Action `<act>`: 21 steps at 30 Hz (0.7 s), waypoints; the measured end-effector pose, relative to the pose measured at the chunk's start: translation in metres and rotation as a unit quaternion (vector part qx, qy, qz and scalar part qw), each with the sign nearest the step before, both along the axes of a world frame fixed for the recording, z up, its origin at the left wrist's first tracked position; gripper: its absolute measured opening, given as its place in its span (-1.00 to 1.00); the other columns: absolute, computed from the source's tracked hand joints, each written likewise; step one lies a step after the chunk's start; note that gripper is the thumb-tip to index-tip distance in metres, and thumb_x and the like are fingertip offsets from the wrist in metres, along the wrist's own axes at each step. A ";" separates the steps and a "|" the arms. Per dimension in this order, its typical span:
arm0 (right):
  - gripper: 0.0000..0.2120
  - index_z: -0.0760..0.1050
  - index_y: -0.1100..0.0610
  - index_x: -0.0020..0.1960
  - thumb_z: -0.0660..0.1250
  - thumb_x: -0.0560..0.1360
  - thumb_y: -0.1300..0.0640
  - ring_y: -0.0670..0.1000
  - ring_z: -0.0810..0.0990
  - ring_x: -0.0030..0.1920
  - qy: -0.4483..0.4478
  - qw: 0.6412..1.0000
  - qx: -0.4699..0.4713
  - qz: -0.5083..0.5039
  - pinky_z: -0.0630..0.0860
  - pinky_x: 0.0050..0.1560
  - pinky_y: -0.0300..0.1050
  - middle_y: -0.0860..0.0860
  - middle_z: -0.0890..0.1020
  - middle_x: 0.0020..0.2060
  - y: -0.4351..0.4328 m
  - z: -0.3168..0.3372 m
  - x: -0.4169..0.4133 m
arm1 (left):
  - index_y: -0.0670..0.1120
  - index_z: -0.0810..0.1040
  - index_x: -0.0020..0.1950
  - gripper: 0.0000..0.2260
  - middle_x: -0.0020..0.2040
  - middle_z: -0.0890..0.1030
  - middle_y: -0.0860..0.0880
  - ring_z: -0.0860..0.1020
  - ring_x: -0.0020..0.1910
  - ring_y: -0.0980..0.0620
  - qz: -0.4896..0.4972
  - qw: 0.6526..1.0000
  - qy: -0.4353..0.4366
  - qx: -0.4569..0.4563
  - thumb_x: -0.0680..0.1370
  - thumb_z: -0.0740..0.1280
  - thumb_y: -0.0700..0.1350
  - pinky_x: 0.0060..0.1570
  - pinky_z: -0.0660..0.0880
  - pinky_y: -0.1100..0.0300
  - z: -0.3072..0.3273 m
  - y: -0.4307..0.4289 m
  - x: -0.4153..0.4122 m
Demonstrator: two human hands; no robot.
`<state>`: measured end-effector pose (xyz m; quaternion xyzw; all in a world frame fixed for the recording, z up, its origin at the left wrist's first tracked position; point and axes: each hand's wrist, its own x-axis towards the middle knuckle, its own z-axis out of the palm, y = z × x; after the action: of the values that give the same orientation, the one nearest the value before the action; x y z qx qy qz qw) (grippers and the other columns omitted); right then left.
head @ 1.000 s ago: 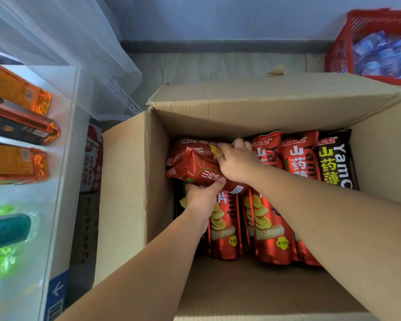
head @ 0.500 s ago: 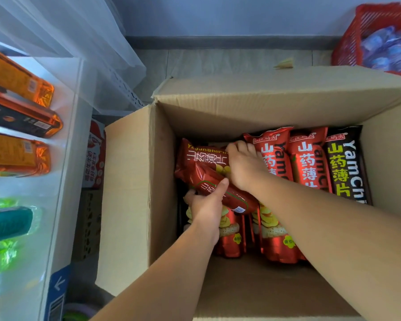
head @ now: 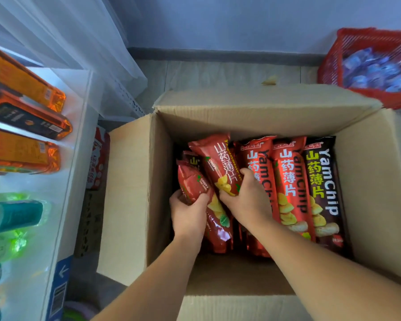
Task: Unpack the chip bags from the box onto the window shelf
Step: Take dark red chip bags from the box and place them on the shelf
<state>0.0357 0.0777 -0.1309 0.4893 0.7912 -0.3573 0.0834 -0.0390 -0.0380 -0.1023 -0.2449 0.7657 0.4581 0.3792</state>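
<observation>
An open cardboard box sits on the floor below me, holding several long yam chip bags. My left hand grips one red chip bag at the box's left side. My right hand is closed on a second red chip bag, tilted up beside the first. Further red bags and a dark brown bag lie side by side to the right. The white window shelf runs along the left, with orange bags and green bags lying on it.
A red plastic basket with blue packets stands on the floor at the back right. A sheer curtain hangs over the shelf's far end. More packaged goods sit in the gap between shelf and box.
Both hands have turned the two red bags from lying crosswise to nearly lengthwise and raised them at the box's left side. My view has shifted slightly.
</observation>
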 end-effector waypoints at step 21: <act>-0.37 0.19 -0.12 0.36 0.46 0.45 -0.17 -0.18 0.60 -0.11 0.242 0.970 -0.025 -0.007 0.53 -0.21 -0.23 -0.25 0.51 0.02 0.013 0.317 -0.001 | 0.03 0.38 0.37 -0.52 0.07 0.67 0.04 0.70 -0.08 0.13 -0.120 0.955 0.212 0.171 0.51 0.49 -0.11 -0.21 0.59 0.27 0.323 -0.033 -0.015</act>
<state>0.0350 0.0908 0.1864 0.3916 0.7754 -0.4851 -0.1005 -0.0539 -0.0714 0.2205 0.0204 0.7624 0.5748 0.2965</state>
